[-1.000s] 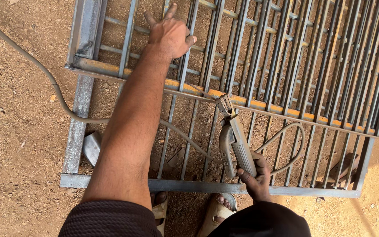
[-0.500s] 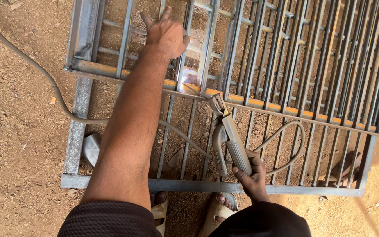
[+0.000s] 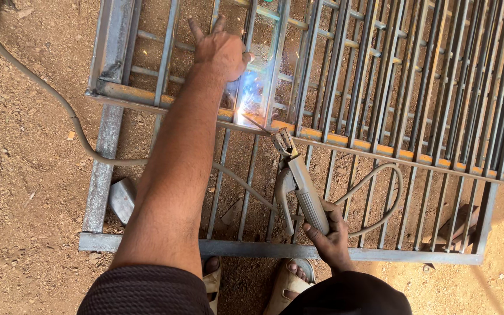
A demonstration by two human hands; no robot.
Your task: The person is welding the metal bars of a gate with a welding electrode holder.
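A grey steel grille frame (image 3: 275, 249) with several upright bars lies flat on the dirt. My left hand (image 3: 221, 51) presses flat on the bars at the upper middle, fingers spread. My right hand (image 3: 332, 235) grips the grey electrode holder (image 3: 301, 189), whose rod tip touches the orange cross bar (image 3: 345, 141). A bright blue-white arc with sparks (image 3: 251, 96) burns at that joint, just right of my left wrist.
A grey cable (image 3: 42, 87) runs over the dirt from the upper left and under the frame; another loops by the holder (image 3: 380, 186). My sandalled feet (image 3: 290, 280) stand at the frame's near rail. A small metal offcut (image 3: 122, 198) lies inside the frame.
The electrode holder has moved up and left to the cross bar, and an arc with sparks now burns there. My left hand stays pressed on the bars.
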